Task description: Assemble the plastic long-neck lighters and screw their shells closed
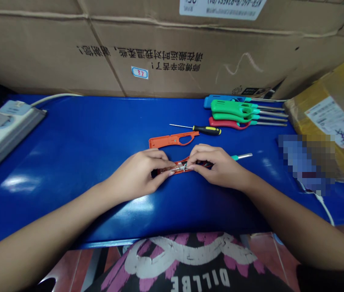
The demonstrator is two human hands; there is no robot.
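Note:
Both my hands work on an opened long-nosed gas lighter (178,167) with an orange shell, low over the blue table. My left hand (147,168) pinches the lighter's left part, where a clear tank sits in the shell. The fingertips of my right hand (214,164) are closed at the small white and metal parts in its middle. Its metal tube with a turquoise collar (241,157) sticks out to the right, past my right hand. Just beyond lies the loose orange half shell (172,140), and above that a black and yellow screwdriver (210,130).
Several blue, green and red lighters (232,111) lie stacked at the back right. A taped carton (338,117) stands at the right, near a blurred-out object (308,162) with a white cable. At the left is a power strip (7,129). A big cardboard box (53,52) walls off the back.

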